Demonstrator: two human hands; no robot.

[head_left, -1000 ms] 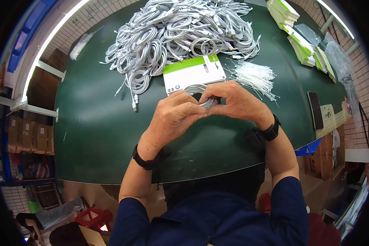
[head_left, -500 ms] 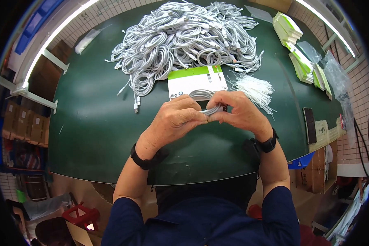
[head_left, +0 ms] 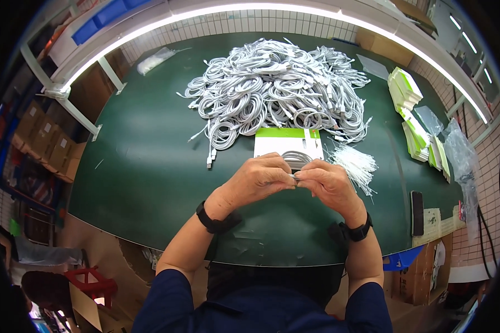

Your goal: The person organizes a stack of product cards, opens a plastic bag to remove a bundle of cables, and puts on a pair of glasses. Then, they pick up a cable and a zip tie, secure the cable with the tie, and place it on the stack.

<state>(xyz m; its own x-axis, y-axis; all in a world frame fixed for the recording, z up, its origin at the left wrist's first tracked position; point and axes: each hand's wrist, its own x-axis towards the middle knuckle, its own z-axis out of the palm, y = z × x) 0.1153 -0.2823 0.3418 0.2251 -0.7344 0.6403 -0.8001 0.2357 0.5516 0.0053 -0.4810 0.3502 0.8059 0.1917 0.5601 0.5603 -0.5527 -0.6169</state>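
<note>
Just this side of a white-and-green packaging card (head_left: 268, 145), my two hands meet at a coiled grey cable (head_left: 296, 156). The coil's loop stands out beyond my fingers, over the card's lower part. My left hand (head_left: 263, 178) is closed, thumb and fingers pinching the near side of the coil. My right hand (head_left: 332, 186) pinches close beside it, the fingertips nearly touching. What lies exactly between the fingertips is mostly hidden. To the right of the card is a loose bunch of white cable ties (head_left: 354, 165). Behind it rises a large heap of coiled grey cables (head_left: 278, 89).
Stacks of white-and-green cards (head_left: 415, 139) stand at the right, beside clear plastic bags (head_left: 462, 158). A dark phone-like slab (head_left: 417, 213) lies near the right edge of the green table (head_left: 144, 183). A bag of white pieces (head_left: 155, 61) sits at the far left.
The view has tilted up, so the table sits lower in the picture. My fingertips have come closer together at the coil, and both hands still pinch it.
</note>
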